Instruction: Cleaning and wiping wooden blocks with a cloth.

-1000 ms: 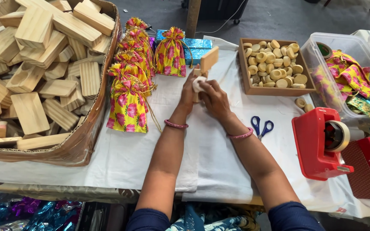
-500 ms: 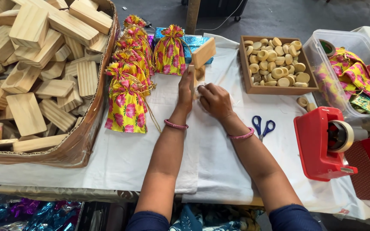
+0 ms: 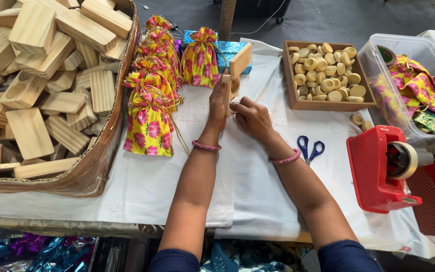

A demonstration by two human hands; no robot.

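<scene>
The left hand grasped an upright wooden block mid-desk; the right hand pinched something small beside it. One pair of scissors lay nearby on open cloth.

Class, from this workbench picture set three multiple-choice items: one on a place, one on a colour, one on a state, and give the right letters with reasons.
1. Where do the scissors lie?
A. in the wooden tray
B. on the white cloth right of the right hand
C. in the cardboard box

2. What colour is the tape dispenser?
A. red
B. green
C. white

3. How is the wooden block held?
A. lying flat, untouched
B. stood on end, steadied by the left hand
C. inside a pouch

Answers: 1 B, the scissors rest on cloth beside the right hand. 2 A, its body is red. 3 B, the left hand props the block.
</scene>
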